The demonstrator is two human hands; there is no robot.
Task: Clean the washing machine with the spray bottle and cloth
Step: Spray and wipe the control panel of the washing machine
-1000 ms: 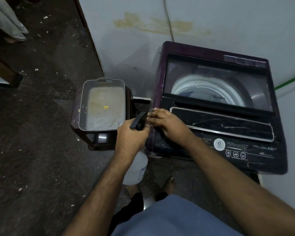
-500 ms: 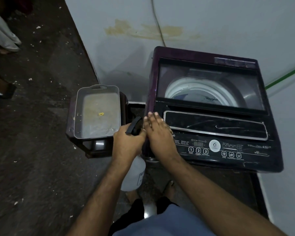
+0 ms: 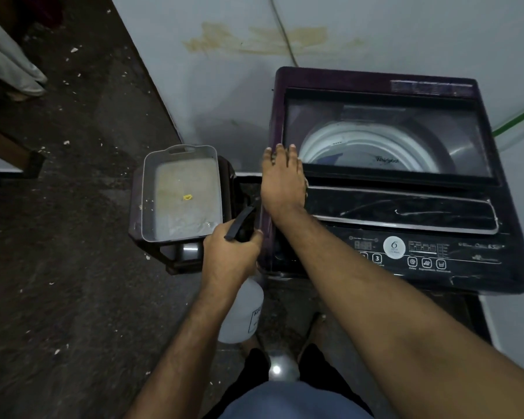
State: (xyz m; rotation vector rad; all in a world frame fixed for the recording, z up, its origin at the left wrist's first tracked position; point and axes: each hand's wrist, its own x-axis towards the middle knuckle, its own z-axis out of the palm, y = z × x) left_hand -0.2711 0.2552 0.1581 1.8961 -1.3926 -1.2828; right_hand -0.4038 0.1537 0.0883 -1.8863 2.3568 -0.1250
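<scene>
Meanwhile, left hand (image 3: 229, 255) is gripping the white plastic spray bottle (image 3: 242, 313); right hand (image 3: 282, 179), fingers straight, is pressing flat on the dark purple top-loading washing machine (image 3: 406, 207) at its left edge.

The right hand (image 3: 282, 182) lay flat on the left edge of the washing machine (image 3: 406, 237), fingers straight. The left hand (image 3: 229, 252) gripped the spray bottle (image 3: 242, 313) by its black head, beside a grey tray (image 3: 180, 152) (soiled inside).

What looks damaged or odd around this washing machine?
White scratch marks streak the washing machine's dark lid panel, and a yellowish stain runs across the wall behind it. The tray beside it holds murky residue.
</scene>
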